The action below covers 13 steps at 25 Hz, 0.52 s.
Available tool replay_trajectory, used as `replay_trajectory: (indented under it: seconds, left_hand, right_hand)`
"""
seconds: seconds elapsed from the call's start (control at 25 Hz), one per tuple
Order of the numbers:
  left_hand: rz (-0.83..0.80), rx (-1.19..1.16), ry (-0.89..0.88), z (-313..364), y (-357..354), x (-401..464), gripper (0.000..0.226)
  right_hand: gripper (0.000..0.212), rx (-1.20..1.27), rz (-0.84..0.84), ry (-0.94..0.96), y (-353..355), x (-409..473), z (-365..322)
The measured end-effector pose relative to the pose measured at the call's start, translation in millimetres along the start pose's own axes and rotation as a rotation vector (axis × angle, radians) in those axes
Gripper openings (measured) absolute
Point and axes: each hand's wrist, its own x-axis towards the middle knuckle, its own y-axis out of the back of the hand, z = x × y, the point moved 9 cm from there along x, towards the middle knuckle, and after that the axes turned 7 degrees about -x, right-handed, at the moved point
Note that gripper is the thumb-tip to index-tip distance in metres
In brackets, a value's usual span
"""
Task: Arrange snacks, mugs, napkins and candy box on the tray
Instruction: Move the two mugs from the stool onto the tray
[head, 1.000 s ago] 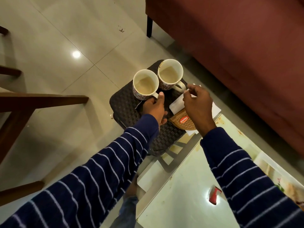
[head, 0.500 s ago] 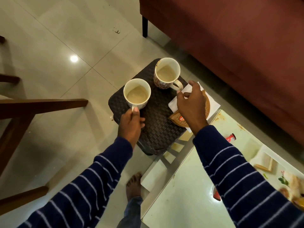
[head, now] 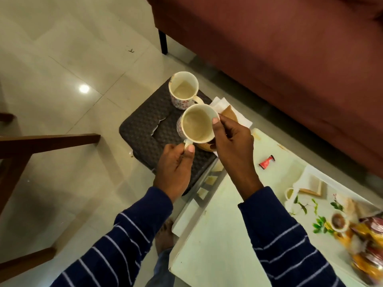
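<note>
Both hands now on lifted mug (head: 198, 125): left grip (head: 176, 168) pinches handle, right grip (head: 232, 146) newly clasps rim.

cream-white mug (head: 198, 124) between left hand (head: 176, 164) and right hand (head: 232, 146), pale beige inside. beyond them, second mug (head: 183, 90) white with small red flower print. under both, dark brown woven stool (head: 149, 129). navy sleeves (head: 279, 235) with thin white stripes. right of right hand, red wrapper (head: 267, 161) on pale green bench (head: 228, 235).
</note>
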Motion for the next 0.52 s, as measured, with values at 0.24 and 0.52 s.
replay_trajectory:
  seconds: [0.24,0.52]
  left_hand:
    - [-0.128,0.01,-0.038,14,-106,-54,0.029]
    - [-0.412,0.144,-0.019,-6,-256,-141,0.032]
  right_hand:
    - [0.028,-0.052,0.135,-0.025,115,-28,47]
    - [0.026,-0.126,0.232,-0.149,259,-85,152]
